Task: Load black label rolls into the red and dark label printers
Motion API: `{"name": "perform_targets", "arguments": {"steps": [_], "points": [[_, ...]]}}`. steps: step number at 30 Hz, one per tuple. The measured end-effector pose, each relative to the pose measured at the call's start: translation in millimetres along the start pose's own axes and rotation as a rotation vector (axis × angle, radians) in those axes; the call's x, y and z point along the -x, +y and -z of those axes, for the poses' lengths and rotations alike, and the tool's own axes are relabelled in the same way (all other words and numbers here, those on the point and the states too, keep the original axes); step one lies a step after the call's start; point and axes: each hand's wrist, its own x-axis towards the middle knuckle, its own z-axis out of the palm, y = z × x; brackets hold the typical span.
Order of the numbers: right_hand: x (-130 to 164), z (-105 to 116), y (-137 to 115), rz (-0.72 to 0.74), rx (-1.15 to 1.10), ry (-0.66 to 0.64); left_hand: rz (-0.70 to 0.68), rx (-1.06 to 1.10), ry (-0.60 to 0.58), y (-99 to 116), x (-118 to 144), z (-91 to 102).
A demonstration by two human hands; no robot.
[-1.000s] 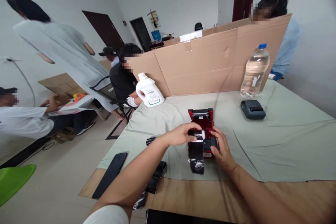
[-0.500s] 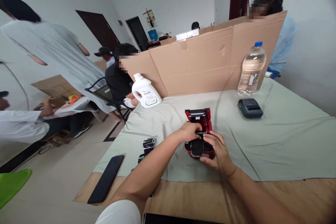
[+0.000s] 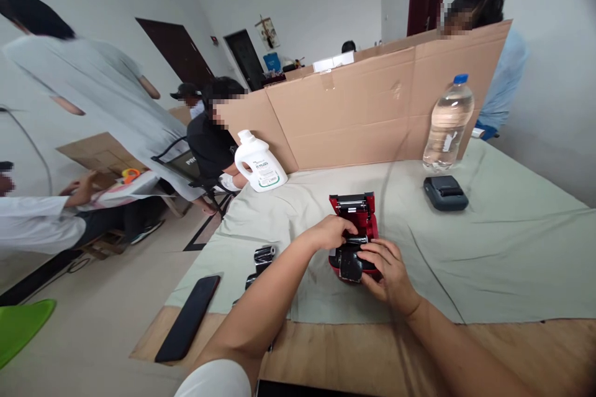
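The red printer is gripped on the clothed bench, lid raised. Its left side is clasped by the left hand; the black strip is pinched by the right hand.

Bright, even daylight (warped edges)

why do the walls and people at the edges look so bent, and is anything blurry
Head view: wide-angle lens stretches the left side, so the standing person in grey leans and smears; faces are pixelated. The centre is sharp: left hand and right hand on the red printer. Soft, even light, faint shadows, slight glare on the water bottle.
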Motion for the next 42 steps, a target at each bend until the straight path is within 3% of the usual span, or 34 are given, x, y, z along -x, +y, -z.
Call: {"name": "perform_targets", "arguments": {"steps": [4, 8, 15, 21, 24, 28, 30, 32, 36, 42], "points": [[0, 1, 0, -0.006, 0.001, -0.007, 0.039, -0.015, 0.012, 2, -3, 0.3], [1, 1, 1, -0.009, 0.004, -0.024, -0.040, -0.025, -0.022, -1, -1, 2.4], [2, 0, 1, -0.022, 0.001, -0.050, -0.033, -0.258, 0.053, 5, -14, -8.3], [2, 1, 1, -0.010, 0.009, -0.047, -0.095, -0.047, 0.017, 1, -1, 5.5], [3, 1, 2, -0.017, 0.014, -0.055, -0.064, 0.081, 0.161, 2, 8, 11.2], [4, 1, 1, -0.019, 0.028, -0.030, 0.009, 0.081, 0.722, 5, 8, 5.1], [4, 1, 0, -0.004, 0.045, -0.003, -0.050, 0.025, 0.866, 5, 6, -0.7], [4, 3, -1, 0.005, 0.076, 0.018, -0.113, -0.004, 0.840, 6, 7, -6.6], [4, 5, -4, 0.009, 0.157, 0.036, -0.101, 0.042, 0.804, 15, 25, -22.5], [1, 4, -6, 0.012, 0.160, 0.028, -0.109, 0.153, 0.865, 28, 48, -70.9]]}}
